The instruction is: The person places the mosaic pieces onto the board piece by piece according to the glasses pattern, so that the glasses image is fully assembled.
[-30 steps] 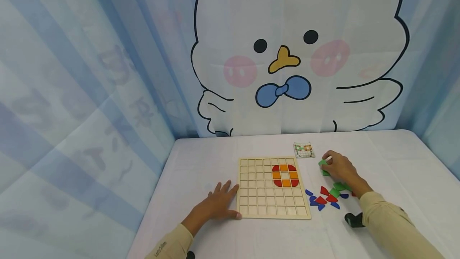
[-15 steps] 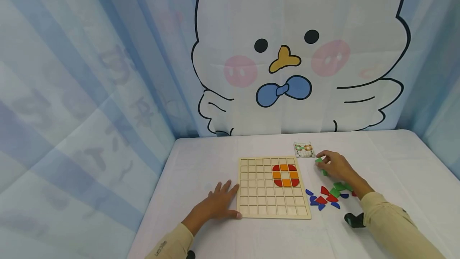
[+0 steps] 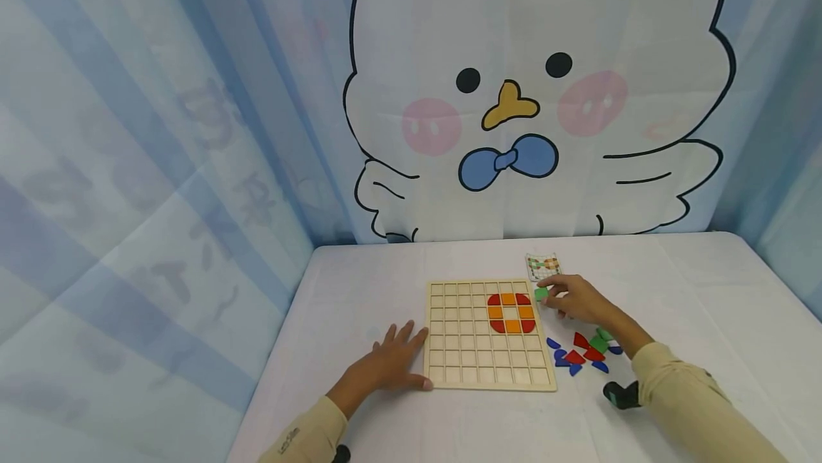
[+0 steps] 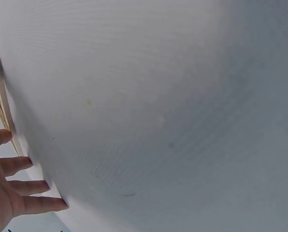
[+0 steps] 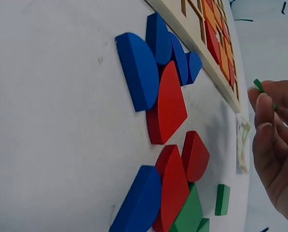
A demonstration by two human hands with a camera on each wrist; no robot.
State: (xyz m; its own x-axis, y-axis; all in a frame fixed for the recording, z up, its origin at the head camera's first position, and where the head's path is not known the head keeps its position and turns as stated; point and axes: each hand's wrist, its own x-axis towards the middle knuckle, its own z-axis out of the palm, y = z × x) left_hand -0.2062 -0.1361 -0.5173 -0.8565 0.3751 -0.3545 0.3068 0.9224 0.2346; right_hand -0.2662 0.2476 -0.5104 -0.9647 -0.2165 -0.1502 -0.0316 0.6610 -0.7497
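Note:
My right hand (image 3: 576, 299) pinches a green square tile (image 3: 541, 294) between thumb and fingertips, beside the upper right edge of a wooden grid board (image 3: 459, 356). Edge-on, that tile also shows in the right wrist view, with the hand (image 5: 279, 125) at the right. A ring of red corner pieces (image 3: 527, 326) and orange squares (image 3: 511, 326) fills cells at the board's upper right. Fingers spread, my left hand (image 3: 389, 363) rests on the table with thumb and fingertips at the board's left edge; its palm side (image 4: 4, 193) appears in the left wrist view.
Loose blue pieces (image 5: 136, 72), red pieces (image 5: 169, 106) and green pieces (image 5: 222, 199) lie right of the board. A small printed pattern card (image 3: 543, 266) is behind the board's right corner. A black object (image 3: 621, 395) sits at the right wrist. A cartoon curtain (image 3: 501, 213) hangs behind the table.
My right hand has moved left with the green square tile, from beyond the loose pieces to the board's right edge. The left hand has stayed in place.

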